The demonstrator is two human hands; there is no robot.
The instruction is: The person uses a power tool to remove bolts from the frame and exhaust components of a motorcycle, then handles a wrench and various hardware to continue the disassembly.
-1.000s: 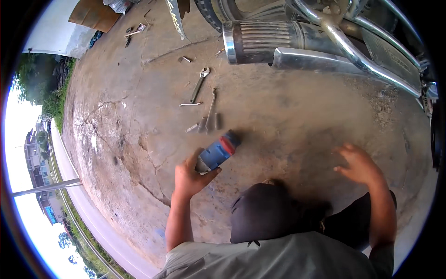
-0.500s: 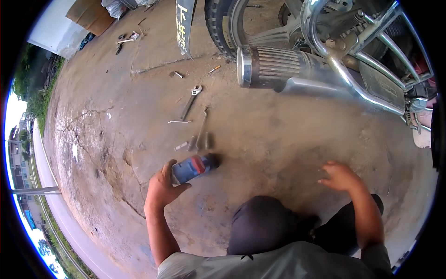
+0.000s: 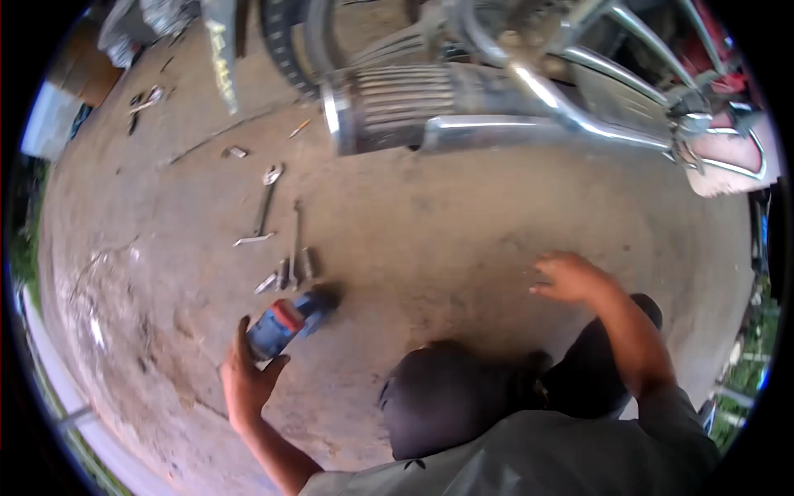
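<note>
My left hand is curled around the near end of a blue cordless power tool, thumb on one side and fingers on the other. The tool has a red patch, and its dark far end is blurred; its exact kind is hard to make out. Just beyond it lie several metal sockets and a long thin wrench. Farther off are a small wrench and an adjustable wrench. My right hand hovers over the ground near my right knee, fingers apart and holding nothing.
A motorcycle fills the far side, with its ribbed exhaust silencer, chrome guard bar and wheel. An orange-handled tool and a small metal piece lie on the concrete ground. Bags and a brown container stand far left.
The view has swung, shifting the motorcycle and tools leftward in the picture. My left hand stays at the power tool, whose angle has turned slightly. My right hand remains open.
</note>
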